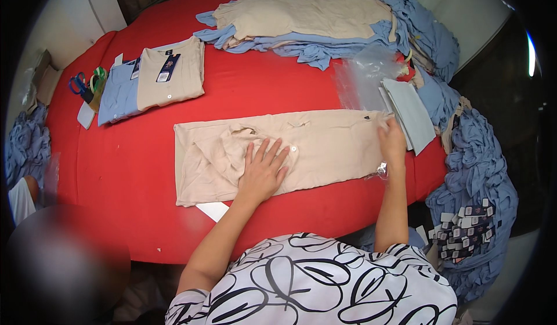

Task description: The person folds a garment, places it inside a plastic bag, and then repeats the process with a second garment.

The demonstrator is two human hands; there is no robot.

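A beige shirt lies folded into a long strip across the red table in front of me, with a white button near its middle. My left hand rests flat on it with the fingers spread, beside a bunched, wrinkled part. At the strip's right end, my right hand has its fingers closed on the fabric edge. A corner of white card sticks out from under the shirt's near edge. By my right wrist is a small piece of clear plastic.
Folded blue and beige shirts with dark tags lie at the left, beside scissors in a holder. Unfolded shirts are heaped at the back. Clear bags and white cards lie right. Tags hang over blue garments.
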